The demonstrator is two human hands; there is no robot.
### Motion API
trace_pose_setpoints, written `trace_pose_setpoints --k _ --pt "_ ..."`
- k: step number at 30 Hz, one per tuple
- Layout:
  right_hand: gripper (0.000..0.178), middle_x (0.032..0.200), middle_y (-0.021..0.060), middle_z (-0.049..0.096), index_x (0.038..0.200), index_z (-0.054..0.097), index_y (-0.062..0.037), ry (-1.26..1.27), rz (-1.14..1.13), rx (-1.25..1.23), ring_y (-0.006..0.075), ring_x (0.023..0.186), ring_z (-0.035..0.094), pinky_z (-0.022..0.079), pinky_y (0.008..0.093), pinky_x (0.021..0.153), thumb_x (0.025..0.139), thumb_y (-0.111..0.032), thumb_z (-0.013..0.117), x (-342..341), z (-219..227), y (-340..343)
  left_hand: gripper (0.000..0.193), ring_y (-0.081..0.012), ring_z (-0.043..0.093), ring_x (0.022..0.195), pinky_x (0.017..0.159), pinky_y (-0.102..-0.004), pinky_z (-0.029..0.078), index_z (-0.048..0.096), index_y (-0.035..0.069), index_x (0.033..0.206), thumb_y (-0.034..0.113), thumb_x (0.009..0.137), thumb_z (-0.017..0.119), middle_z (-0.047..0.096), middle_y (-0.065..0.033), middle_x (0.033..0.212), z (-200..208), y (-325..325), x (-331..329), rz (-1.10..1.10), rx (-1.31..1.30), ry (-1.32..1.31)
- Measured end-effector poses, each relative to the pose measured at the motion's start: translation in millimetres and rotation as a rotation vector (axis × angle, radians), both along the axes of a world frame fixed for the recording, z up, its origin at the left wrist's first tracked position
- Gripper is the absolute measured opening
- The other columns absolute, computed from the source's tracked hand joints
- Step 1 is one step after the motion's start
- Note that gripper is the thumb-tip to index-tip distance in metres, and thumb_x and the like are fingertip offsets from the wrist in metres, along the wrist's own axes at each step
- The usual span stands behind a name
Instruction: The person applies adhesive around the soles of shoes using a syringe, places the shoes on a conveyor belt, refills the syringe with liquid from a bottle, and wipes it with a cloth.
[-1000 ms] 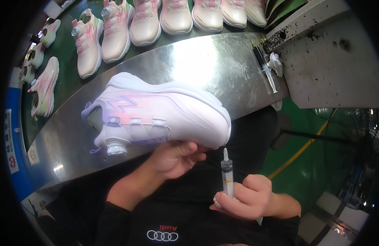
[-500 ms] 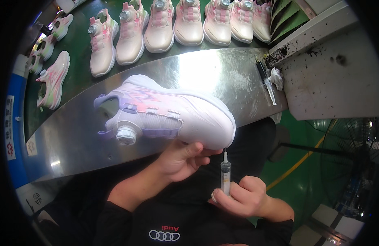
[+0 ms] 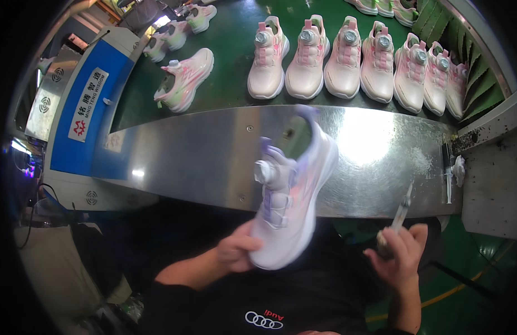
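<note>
Gripped at its toe end by my left hand (image 3: 239, 249) is a white, pink and lilac sneaker (image 3: 292, 209) with a dial on its tongue. Its heel points away from me over the metal ledge, and my thumb presses the side near the toe. Off to the right, my right hand (image 3: 402, 254) is closed around a clear syringe (image 3: 401, 215). The tip of the syringe points up and away, apart from the sneaker. Some motion blur softens the sneaker and the right hand.
Beyond the metal ledge (image 3: 186, 162), several pink and white sneakers (image 3: 305, 67) line the green surface. One more sneaker (image 3: 186, 78) lies at far left. A dark-barrelled syringe (image 3: 447, 167) rests beside a crumpled white wad (image 3: 459, 170) at right. A blue and white machine housing (image 3: 93, 100) stands left.
The sneaker has turned from lying sideways to heel-away. My right hand and its syringe have moved right, away from the toe. The whole view has shifted left.
</note>
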State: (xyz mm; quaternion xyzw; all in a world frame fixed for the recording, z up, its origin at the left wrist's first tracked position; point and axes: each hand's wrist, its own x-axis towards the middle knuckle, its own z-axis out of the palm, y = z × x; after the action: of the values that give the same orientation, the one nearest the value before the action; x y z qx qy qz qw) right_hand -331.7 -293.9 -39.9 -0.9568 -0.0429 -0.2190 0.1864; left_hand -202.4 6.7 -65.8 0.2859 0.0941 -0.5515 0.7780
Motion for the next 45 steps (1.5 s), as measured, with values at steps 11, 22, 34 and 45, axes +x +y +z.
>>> trace_pose_setpoints --k 11,22,34,45 --pt "0.052 0.085 0.0007 0.059 0.107 0.058 -0.0143 0.018 -0.003 0.159 0.0240 0.075 0.040 0.035 0.0323 0.071 0.060 -0.023 0.079 79 -41 -21 0.056 -0.0307 0.052 0.115 0.097 -0.0417 0.045 0.036 -0.002 0.133 0.025 0.087 0.052 0.051 -0.0162 0.128 -3 72 101 0.521 0.305 -0.568" --pt "0.048 0.080 0.0015 0.058 0.103 0.059 -0.0122 0.030 -0.030 0.163 0.0245 0.072 0.040 0.037 0.0326 0.066 0.061 -0.024 0.078 81 -44 -17 0.032 -0.0237 0.061 0.097 0.088 -0.0389 0.049 0.052 -0.005 0.114 0.012 0.087 0.056 0.062 -0.0147 0.105 -23 -17 316 0.426 0.449 -0.599" --pt "0.047 0.081 0.0044 0.057 0.100 0.060 -0.0079 -0.022 -0.062 0.168 0.0260 0.073 0.040 0.036 0.0336 0.066 0.058 -0.019 0.078 85 -41 -11 0.032 -0.0288 0.063 0.084 0.077 -0.0332 0.054 0.053 -0.002 0.100 0.027 0.088 0.058 0.061 -0.0171 0.093 -17 91 292 0.552 0.679 -0.670" --pt "0.044 0.078 0.0044 0.055 0.100 0.059 -0.0072 -0.051 -0.059 0.172 0.0252 0.070 0.039 0.036 0.0337 0.064 0.061 -0.019 0.076 83 -39 -10 0.029 -0.0217 0.054 0.074 0.066 -0.0300 0.051 0.053 0.004 0.089 0.030 0.097 0.044 0.051 -0.0053 0.076 -23 150 340 0.899 0.584 -0.563"
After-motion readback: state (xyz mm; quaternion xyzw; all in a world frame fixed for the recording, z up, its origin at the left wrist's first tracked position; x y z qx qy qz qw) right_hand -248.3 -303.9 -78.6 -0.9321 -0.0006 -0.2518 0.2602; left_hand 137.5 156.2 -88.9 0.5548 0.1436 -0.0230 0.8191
